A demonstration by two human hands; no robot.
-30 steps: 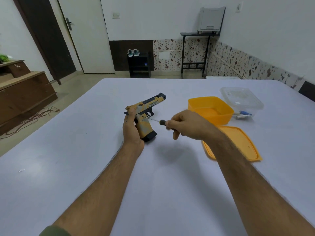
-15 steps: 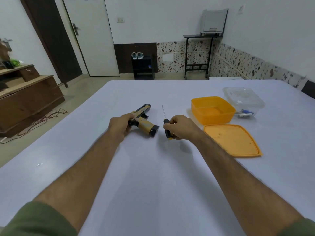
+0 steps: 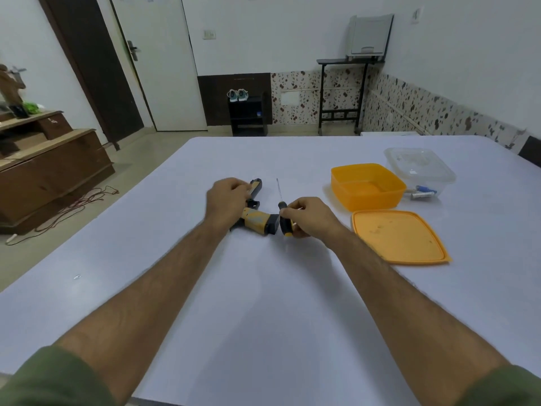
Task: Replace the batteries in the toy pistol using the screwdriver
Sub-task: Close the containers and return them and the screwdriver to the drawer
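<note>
On the table (image 3: 175, 288), mid-scene, the toy pistol (image 3: 257, 221) lies flat, grip pointing right. Left hand (image 3: 227, 197) curls over its upper body, holding it down. Just right of the grip, right hand (image 3: 304, 216) pinches the screwdriver (image 3: 283, 213) handle, shaft pointing far. 2 hands close, not touching.

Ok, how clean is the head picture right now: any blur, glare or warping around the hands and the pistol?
Head view: the left hand is smeared by motion blur over the pistol; the right hand and screwdriver read fairly sharp. Light is soft and even, with faint shadows on the table and no glare. Wide-angle warping bends the door frame and table edges.
</note>
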